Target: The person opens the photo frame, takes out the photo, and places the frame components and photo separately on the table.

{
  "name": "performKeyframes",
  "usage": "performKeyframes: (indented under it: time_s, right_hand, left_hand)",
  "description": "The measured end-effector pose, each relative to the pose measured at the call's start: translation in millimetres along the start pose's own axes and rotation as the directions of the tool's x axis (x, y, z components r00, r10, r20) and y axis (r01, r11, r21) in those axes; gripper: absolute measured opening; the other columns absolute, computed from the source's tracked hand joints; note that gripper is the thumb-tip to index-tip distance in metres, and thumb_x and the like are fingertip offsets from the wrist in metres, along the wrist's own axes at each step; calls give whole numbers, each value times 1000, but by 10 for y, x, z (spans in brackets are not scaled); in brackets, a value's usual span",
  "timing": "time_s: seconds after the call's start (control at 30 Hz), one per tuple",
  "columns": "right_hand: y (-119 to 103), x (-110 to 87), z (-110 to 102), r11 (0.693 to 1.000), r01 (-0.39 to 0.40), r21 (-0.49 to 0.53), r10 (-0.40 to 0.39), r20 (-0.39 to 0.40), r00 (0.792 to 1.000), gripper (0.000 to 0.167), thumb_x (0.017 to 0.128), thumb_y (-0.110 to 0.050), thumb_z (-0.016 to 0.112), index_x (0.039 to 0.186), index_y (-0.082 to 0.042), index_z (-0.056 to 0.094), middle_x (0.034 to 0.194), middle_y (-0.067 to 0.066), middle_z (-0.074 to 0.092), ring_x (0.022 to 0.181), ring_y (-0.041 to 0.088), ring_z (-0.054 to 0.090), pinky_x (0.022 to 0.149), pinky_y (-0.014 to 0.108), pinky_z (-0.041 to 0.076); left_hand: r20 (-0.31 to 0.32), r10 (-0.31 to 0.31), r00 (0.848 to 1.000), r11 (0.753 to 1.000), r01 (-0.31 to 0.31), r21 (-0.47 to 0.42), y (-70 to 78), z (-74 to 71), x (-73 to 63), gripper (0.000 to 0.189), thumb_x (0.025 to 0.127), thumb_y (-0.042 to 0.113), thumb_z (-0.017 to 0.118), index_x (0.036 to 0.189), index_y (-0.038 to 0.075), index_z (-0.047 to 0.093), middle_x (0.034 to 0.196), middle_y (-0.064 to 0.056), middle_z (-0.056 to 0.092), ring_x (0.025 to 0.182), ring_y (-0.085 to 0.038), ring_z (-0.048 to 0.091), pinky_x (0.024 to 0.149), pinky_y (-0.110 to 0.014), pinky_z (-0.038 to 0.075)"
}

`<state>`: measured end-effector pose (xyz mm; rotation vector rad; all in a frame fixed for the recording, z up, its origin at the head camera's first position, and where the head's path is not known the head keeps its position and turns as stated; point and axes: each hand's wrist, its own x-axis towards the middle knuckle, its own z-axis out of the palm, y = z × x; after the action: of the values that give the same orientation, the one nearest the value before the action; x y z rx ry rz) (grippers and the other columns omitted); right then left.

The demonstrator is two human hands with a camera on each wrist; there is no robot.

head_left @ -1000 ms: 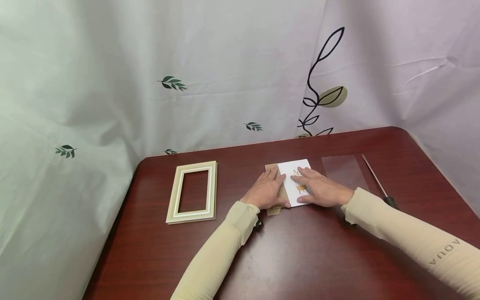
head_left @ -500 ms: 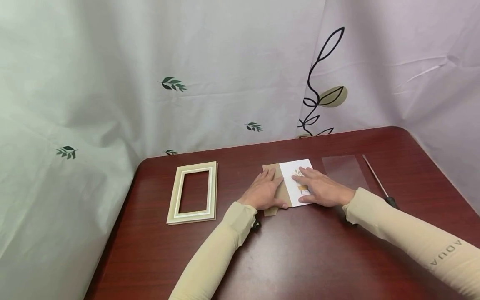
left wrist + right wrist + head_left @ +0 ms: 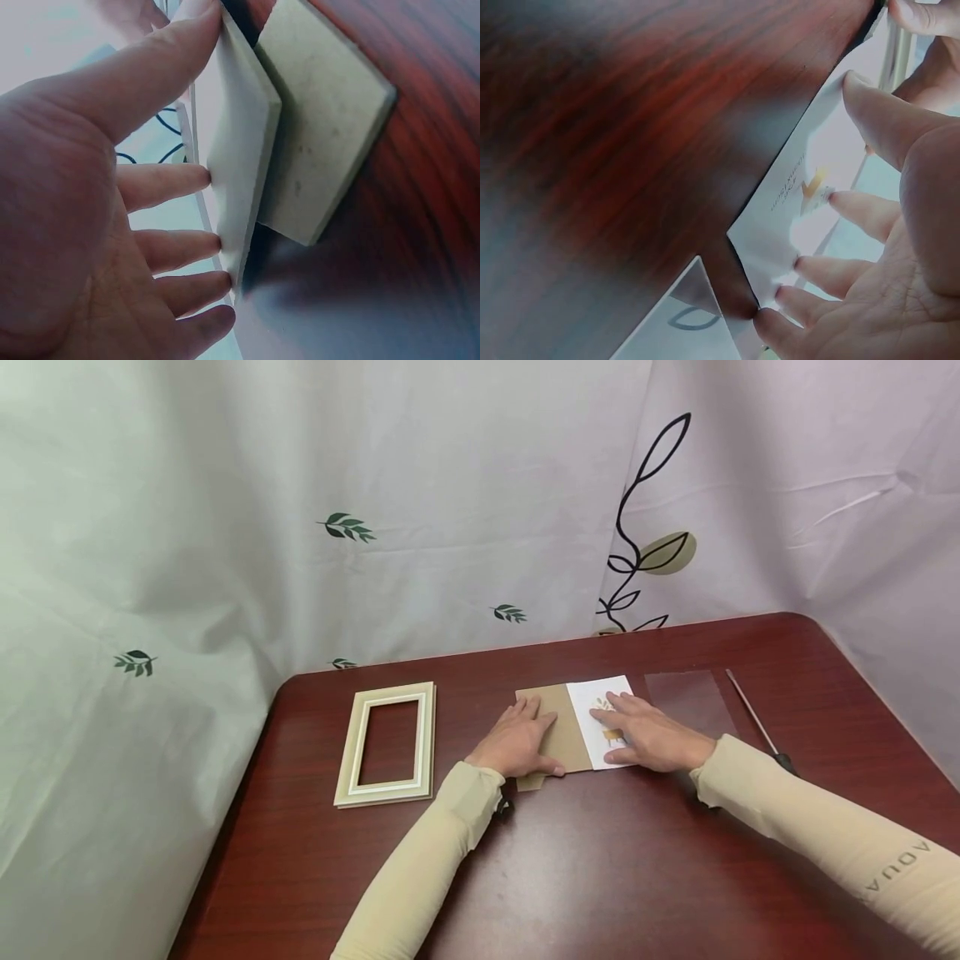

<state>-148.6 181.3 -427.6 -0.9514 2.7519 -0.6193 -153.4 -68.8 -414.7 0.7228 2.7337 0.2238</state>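
Observation:
My left hand (image 3: pixel 513 743) rests with spread fingers on a brown backing board (image 3: pixel 566 735), its fingertips and thumb touching the surface in the left wrist view. From under the board's near edge juts a smaller tan flap (image 3: pixel 322 112), probably a stand leg. Beside the board, partly against or over its right edge, lies a white printed card (image 3: pixel 588 710) with a small plant-like picture and an orange shape. On that card my right hand (image 3: pixel 652 735) presses with extended fingertips, covering part of the print. In the right wrist view the card (image 3: pixel 769 225) lies close to the tabletop.
A cream picture frame (image 3: pixel 345 777) with an open middle lies at the left of the dark red table (image 3: pixel 600 868). Right of the card is a clear transparent sheet (image 3: pixel 690 697), and beyond it a screwdriver (image 3: pixel 753 714). A patterned curtain (image 3: pixel 450 543) hangs behind the table.
My left hand has slid left with the brown board, baring more of it. The white card and my right hand have shifted slightly right. Frame, sheet and screwdriver have stayed put.

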Motion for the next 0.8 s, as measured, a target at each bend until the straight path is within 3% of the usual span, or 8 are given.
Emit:
performKeyframes:
  time_s: [0.8]
  right_hand:
    - [7, -50, -22, 999, -50, -14, 49, -23, 999, 65, 86, -26, 80, 141, -1, 56, 148, 39, 37, 137, 57, 33, 110, 68, 29]
  left_hand:
    - [6, -3, 1000, 1000, 3, 2, -90, -19, -72, 92, 82, 55, 78, 153, 10, 43, 163, -22, 22, 151, -36, 20, 123, -45, 18]
